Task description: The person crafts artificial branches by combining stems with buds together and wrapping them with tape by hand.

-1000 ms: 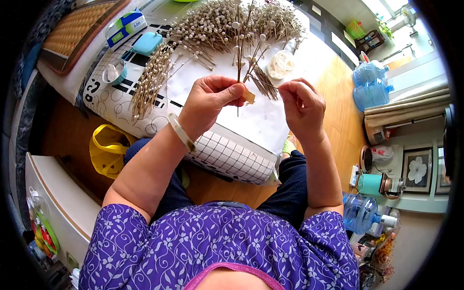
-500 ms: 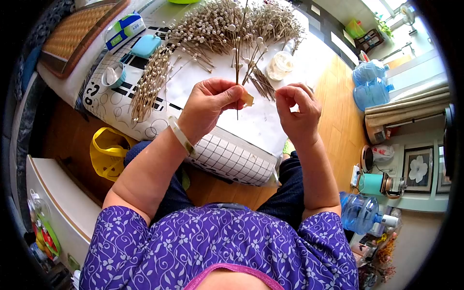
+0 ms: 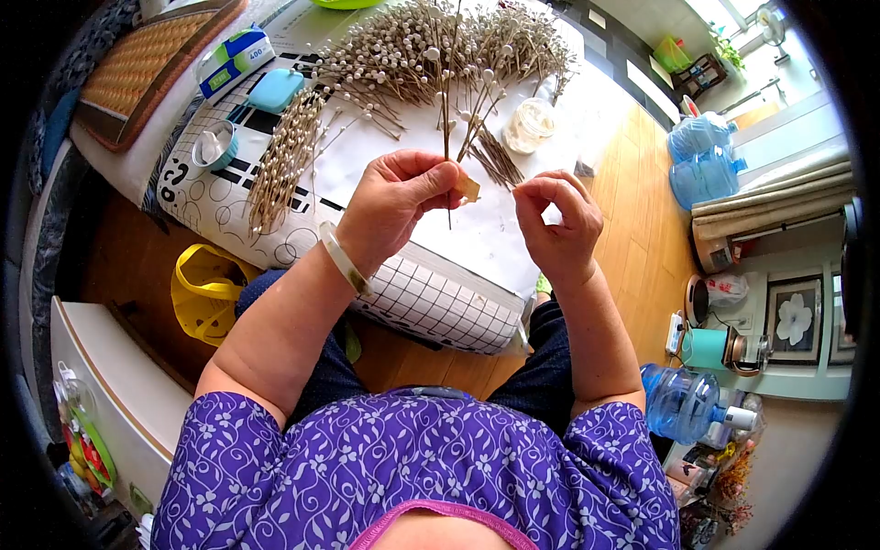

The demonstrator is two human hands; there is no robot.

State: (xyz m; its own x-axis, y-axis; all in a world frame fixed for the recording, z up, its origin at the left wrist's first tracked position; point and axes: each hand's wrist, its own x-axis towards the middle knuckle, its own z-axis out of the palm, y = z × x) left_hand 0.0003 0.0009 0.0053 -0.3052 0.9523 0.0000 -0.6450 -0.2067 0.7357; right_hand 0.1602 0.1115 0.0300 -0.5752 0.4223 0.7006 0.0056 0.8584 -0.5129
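Note:
My left hand [image 3: 399, 197] pinches thin brown stems [image 3: 447, 119] with white bud-like tips, held upright over the table's front part. A small tan scrap [image 3: 469, 190], perhaps tape, sticks out by its thumb. To the right, my right hand [image 3: 561, 220] is raised with thumb and forefinger pressed together; whatever is in the pinch is too small to make out. Beyond the hands lie a short bunch of stems [image 3: 500, 163] and an open jar of whitish stuff [image 3: 530, 126]. A large heap of white-budded stems [image 3: 394, 60] covers the table's back, and another bunch [image 3: 280, 160] lies at left.
On the table's left stand a round blue-rimmed tub [image 3: 215, 145], a light-blue case [image 3: 276, 90] and a tissue pack [image 3: 236, 62]. A yellow bag [image 3: 206, 298] is on the floor at left. Blue water bottles [image 3: 701, 160] stand at right.
My right hand has shifted slightly left and down, towards the left hand. The stems in my left hand lean a little more to the left; its grip looks the same.

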